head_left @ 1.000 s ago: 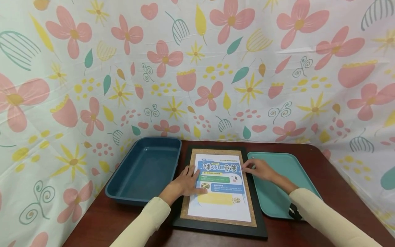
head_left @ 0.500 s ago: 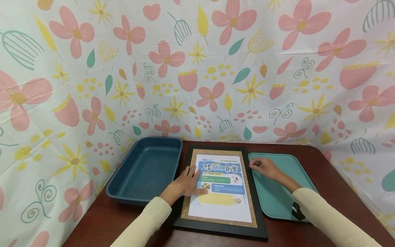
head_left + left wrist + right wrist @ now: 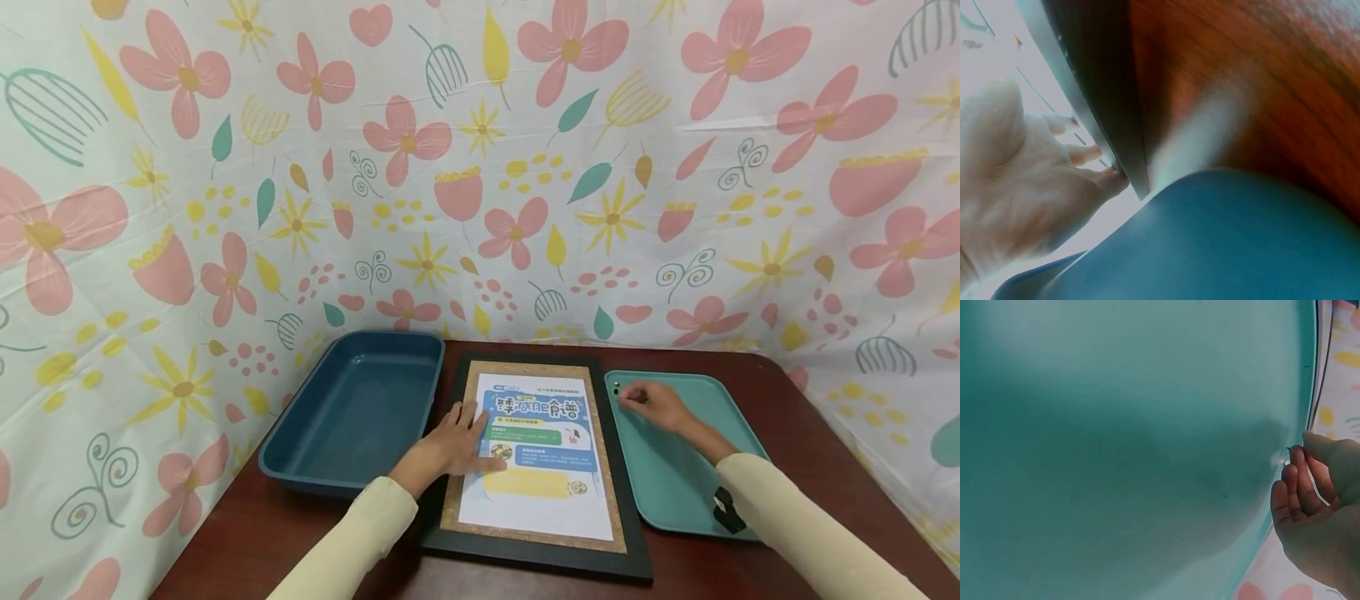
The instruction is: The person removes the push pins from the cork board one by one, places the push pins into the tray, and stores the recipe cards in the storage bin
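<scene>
A printed sheet of paper (image 3: 536,442) with a blue heading lies on a cork board (image 3: 468,521) in a black frame (image 3: 540,562). My left hand (image 3: 450,446) rests flat on the left side of the sheet, fingers spread; in the left wrist view, the left hand (image 3: 1029,181) is beside the frame's dark edge. My right hand (image 3: 656,404) hovers over the far left corner of the green tray (image 3: 697,492), thumb and index tips close together. Small shiny items (image 3: 617,387), too small to name, lie just beyond its fingertips. Whether anything is between these fingertips cannot be made out.
A deep blue basin (image 3: 352,417) stands left of the board. A black object (image 3: 726,510) shows by the right sleeve, at the tray's near edge. Beneath everything is a dark red-brown table (image 3: 225,533), with a flower-printed cloth (image 3: 510,208) hanging behind it.
My right hand has moved rightward from the right edge of the sheet to above the green tray's far left corner. My left hand has stayed on the sheet.
</scene>
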Demonstrator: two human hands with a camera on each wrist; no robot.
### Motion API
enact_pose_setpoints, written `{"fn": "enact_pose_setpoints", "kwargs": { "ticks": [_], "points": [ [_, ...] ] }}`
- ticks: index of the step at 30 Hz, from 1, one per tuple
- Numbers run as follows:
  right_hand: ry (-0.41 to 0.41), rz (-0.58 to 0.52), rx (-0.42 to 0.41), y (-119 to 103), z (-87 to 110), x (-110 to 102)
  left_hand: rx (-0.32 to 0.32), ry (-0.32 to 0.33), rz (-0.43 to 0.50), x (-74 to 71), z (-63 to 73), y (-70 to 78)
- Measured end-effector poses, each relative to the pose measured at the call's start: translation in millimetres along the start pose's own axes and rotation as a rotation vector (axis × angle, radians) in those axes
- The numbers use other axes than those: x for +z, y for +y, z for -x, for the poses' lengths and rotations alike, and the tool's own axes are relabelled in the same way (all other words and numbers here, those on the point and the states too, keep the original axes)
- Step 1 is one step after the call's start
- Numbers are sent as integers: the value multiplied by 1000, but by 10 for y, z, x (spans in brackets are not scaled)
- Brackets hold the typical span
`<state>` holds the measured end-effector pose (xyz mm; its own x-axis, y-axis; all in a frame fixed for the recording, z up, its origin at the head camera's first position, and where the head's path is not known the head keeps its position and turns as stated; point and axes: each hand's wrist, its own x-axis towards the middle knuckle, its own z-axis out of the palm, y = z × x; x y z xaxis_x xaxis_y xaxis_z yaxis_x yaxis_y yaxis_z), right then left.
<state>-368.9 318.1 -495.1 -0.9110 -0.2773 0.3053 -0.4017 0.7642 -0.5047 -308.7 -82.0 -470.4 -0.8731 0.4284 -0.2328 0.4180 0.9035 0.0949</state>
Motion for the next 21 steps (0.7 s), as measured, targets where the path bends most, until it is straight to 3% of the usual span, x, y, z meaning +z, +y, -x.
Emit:
{"fn": "enact_pose_setpoints", "kwargs": {
  "ticks": [21],
  "points": [
    [-27, 37, 19, 117, -83, 47, 2, -3, -12, -10, 6, 13]
  ]
}}
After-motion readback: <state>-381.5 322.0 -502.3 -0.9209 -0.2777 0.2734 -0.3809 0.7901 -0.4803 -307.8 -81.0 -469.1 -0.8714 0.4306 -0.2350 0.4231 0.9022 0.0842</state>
